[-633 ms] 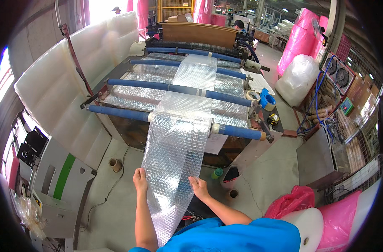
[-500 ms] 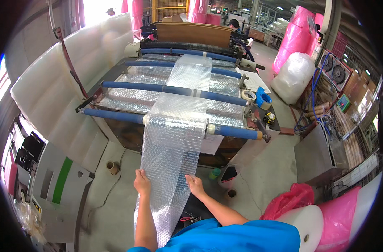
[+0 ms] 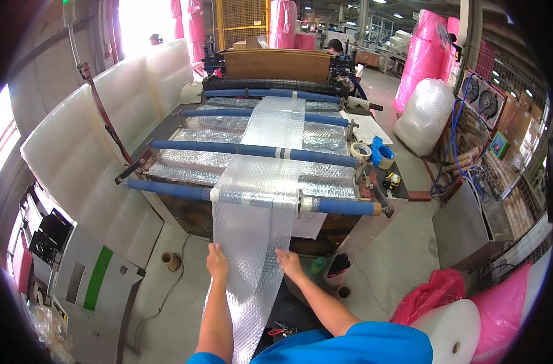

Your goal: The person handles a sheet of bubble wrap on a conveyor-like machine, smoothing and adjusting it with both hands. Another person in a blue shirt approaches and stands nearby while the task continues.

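A long strip of clear bubble wrap [image 3: 252, 242] runs off a machine over several blue rollers [image 3: 252, 150] and hangs down toward me. My left hand [image 3: 217, 262] grips the strip's left edge. My right hand [image 3: 289, 263] holds its right edge, fingers curled on the sheet. Both hands are level with each other, below the nearest blue roller [image 3: 343, 207]. The strip's lower end trails past my left forearm.
Padded white panels [image 3: 88, 145] flank the machine's left. Tape rolls [image 3: 361, 150] and a blue object sit on its right side. A white bubble-wrap roll [image 3: 452, 330], pink bags [image 3: 431, 291] and a grey cabinet [image 3: 470, 224] stand at right. A person stands behind the machine.
The view has shifted slightly; both hands stay on the strip's edges at about the same height, drawn a little closer together.
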Tool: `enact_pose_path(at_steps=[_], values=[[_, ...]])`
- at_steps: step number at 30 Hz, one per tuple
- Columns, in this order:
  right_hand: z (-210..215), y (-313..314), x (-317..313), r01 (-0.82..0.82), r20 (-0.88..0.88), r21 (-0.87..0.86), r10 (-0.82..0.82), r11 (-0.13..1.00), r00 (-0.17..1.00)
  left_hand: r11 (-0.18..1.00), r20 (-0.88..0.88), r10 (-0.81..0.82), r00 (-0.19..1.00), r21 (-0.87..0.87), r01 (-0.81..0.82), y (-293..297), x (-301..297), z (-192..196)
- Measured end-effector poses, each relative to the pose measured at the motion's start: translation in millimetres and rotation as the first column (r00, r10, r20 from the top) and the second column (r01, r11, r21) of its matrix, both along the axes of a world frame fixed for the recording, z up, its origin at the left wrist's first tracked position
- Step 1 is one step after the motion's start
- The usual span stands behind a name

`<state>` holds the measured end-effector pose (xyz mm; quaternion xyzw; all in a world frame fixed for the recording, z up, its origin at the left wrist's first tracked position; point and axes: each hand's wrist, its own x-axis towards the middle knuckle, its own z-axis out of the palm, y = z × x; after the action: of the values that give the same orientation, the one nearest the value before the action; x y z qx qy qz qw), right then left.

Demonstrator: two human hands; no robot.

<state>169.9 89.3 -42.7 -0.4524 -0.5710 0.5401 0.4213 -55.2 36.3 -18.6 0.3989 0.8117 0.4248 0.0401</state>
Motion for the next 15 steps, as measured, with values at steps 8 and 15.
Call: enact_pose_path(at_steps=[8, 15], values=[[70.4, 47.4, -4.9, 0.074, -0.1, -0.032, -0.077, 0.997, 0.992, 0.996, 0.038, -0.052, 0.998, 0.074, 0.049, 47.7, -3.2, 86.3], [89.1, 8.7, -5.8, 0.115, -0.122, -0.123, -0.13, 0.986, 0.984, 0.994, 0.14, -0.005, 0.99, -0.111, 0.02, 23.1, 1.3, 116.4]])
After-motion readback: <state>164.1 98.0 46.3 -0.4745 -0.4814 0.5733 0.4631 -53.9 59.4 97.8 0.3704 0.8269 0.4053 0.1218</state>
